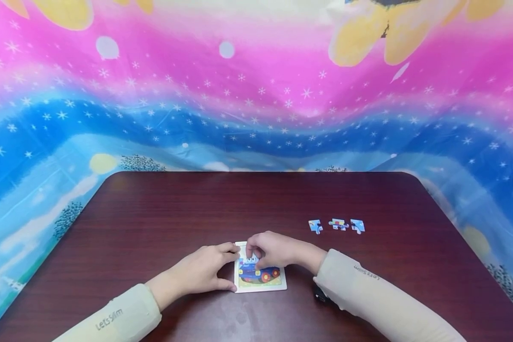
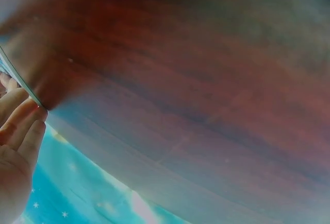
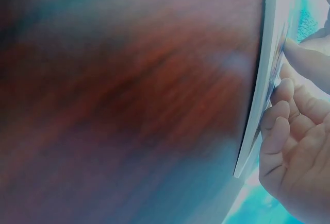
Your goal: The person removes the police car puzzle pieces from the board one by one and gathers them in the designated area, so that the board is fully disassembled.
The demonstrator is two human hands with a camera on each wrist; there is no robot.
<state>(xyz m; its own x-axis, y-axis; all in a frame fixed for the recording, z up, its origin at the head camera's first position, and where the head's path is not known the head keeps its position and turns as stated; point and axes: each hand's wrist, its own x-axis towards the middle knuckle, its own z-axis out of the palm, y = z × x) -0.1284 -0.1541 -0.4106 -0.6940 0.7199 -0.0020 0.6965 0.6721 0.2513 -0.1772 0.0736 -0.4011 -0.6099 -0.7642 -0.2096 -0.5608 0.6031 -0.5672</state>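
A small white-framed puzzle board (image 1: 261,289) with a blue cartoon car lies near the table's front. At its left edge rests my left hand (image 1: 203,268), fingers extended, the forefinger by the upper corner and the thumb by the lower one. My right hand (image 1: 278,249) reaches over the board's upper right part. Its curled forefinger and thumb pinch a puzzle piece (image 1: 251,260) with cartoon eyes, low over the picture. From the right wrist, the thumb (image 3: 307,64) and curled fingers meet the board's face; the piece itself is hidden there.
Three loose puzzle pieces lie in a row right of the board toward the back: a left one (image 1: 315,226), a middle one (image 1: 338,224) and a right one (image 1: 357,226). A small black object (image 1: 320,293) shows under the right sleeve. Behind the dark table (image 1: 175,204) hangs a patterned cloth (image 1: 256,104).
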